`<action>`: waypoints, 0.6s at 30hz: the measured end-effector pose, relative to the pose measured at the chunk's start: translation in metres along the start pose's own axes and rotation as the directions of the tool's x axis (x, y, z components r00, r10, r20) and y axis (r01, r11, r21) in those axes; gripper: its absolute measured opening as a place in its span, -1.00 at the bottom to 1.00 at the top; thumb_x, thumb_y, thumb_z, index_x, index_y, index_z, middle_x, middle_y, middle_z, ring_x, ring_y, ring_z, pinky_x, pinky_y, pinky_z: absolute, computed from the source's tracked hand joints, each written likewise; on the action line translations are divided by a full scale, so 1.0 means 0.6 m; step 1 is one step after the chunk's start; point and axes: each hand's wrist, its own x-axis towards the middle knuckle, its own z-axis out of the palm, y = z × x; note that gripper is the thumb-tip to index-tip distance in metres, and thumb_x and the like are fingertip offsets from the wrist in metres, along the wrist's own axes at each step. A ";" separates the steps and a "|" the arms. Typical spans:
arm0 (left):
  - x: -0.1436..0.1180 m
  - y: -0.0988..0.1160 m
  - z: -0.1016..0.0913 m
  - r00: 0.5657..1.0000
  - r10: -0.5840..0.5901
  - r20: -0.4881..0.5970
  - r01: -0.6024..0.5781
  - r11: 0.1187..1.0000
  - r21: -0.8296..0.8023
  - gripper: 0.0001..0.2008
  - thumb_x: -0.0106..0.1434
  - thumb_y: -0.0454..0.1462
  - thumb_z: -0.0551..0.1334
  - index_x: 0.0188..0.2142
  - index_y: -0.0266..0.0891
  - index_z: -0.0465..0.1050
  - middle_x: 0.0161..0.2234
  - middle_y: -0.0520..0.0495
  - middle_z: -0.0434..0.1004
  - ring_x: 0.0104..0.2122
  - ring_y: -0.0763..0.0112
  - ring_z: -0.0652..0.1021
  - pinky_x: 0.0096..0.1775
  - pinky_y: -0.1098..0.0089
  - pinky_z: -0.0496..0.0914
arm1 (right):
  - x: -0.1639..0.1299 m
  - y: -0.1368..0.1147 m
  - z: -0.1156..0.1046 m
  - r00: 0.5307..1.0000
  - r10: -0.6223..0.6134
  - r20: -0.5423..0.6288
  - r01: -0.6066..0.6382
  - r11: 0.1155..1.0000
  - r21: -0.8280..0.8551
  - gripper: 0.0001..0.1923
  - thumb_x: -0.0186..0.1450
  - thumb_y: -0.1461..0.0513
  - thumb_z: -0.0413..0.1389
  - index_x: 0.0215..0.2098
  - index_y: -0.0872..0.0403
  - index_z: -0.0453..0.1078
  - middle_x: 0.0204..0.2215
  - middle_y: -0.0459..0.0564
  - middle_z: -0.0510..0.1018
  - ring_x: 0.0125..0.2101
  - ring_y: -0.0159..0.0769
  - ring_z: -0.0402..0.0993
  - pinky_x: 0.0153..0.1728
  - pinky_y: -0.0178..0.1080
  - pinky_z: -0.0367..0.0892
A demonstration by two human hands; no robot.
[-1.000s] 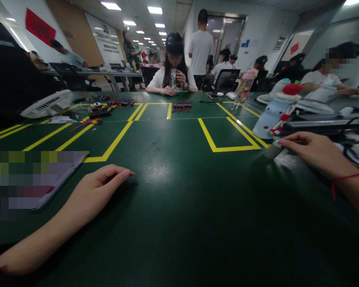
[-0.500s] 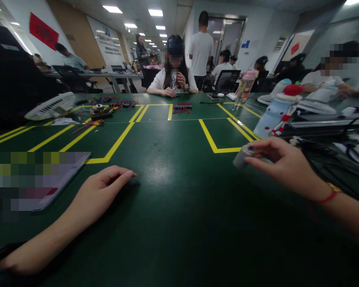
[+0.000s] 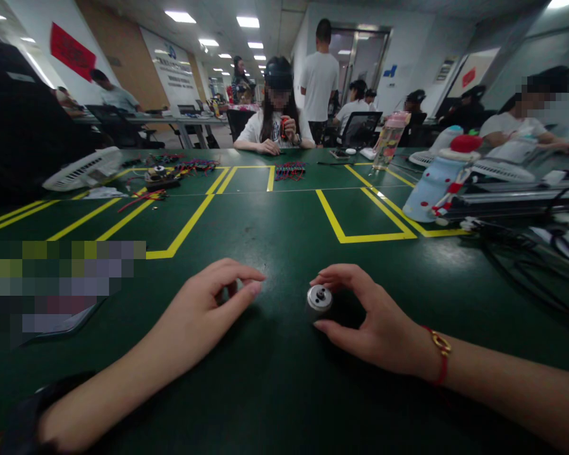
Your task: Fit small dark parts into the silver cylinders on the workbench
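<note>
A small silver electric motor (image 3: 319,302) stands upright on the green table (image 3: 284,392), its shaft and end holes facing up. My right hand (image 3: 374,316) has thumb and index finger on either side of the motor and grips it. To the left, my left hand (image 3: 222,291) hovers low over the table with fingers stretched toward the motor, thumb and index finger slightly apart, holding nothing.
At left lies a flat, blurred-out tablet-like object (image 3: 71,291). A light-blue bottle (image 3: 424,189) and black cables (image 3: 516,265) are at right. Wire bundles (image 3: 290,170) lie farther back. A person (image 3: 275,120) sits opposite. Yellow tape (image 3: 379,239) marks the tabletop.
My right hand has brought the motor from the right to the middle, now upright on the table. My left hand has moved right, closer to it.
</note>
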 end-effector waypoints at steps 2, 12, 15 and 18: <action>0.007 0.036 0.025 0.990 0.129 0.051 -0.125 0.989 -0.073 -0.76 0.30 -0.09 0.17 -0.11 0.00 0.54 -0.16 -0.02 0.54 -0.21 0.29 0.52 -0.21 0.32 0.40 | -0.002 0.004 0.005 0.999 0.038 0.010 -0.038 0.999 0.033 -0.37 0.17 0.13 0.23 0.13 -0.03 0.10 -0.03 0.03 0.44 -0.06 -0.32 0.45 -0.02 -0.16 0.41; 0.031 0.070 0.047 0.992 0.123 -0.007 -0.122 0.977 -0.174 -0.89 0.19 -0.12 0.31 -0.34 0.01 0.63 -0.32 0.02 0.49 -0.31 0.32 0.50 -0.23 0.31 0.39 | 0.002 0.002 0.001 0.999 0.037 0.015 -0.037 0.999 0.029 -0.52 0.20 0.17 0.19 0.06 -0.03 0.21 -0.09 -0.04 0.48 -0.15 -0.38 0.47 -0.12 -0.25 0.42; 0.022 0.040 0.060 0.992 0.100 0.072 -0.090 0.987 -0.133 -0.91 0.16 -0.15 0.35 -0.34 0.00 0.65 -0.30 0.00 0.49 -0.25 0.29 0.51 -0.20 0.29 0.38 | 0.002 0.002 0.001 1.000 0.025 0.001 -0.025 0.999 0.020 -0.57 0.19 0.19 0.19 0.02 -0.03 0.26 -0.13 -0.07 0.49 -0.18 -0.41 0.46 -0.17 -0.29 0.41; 0.018 0.018 0.082 0.983 0.134 0.128 -0.126 0.990 -0.070 -0.89 0.17 -0.15 0.34 -0.30 0.02 0.65 -0.30 0.00 0.50 -0.24 0.28 0.50 -0.20 0.29 0.38 | 0.003 0.002 0.005 1.000 0.030 -0.009 -0.030 0.999 0.016 -0.58 0.18 0.19 0.19 0.01 -0.02 0.27 -0.14 -0.07 0.49 -0.19 -0.40 0.46 -0.18 -0.29 0.41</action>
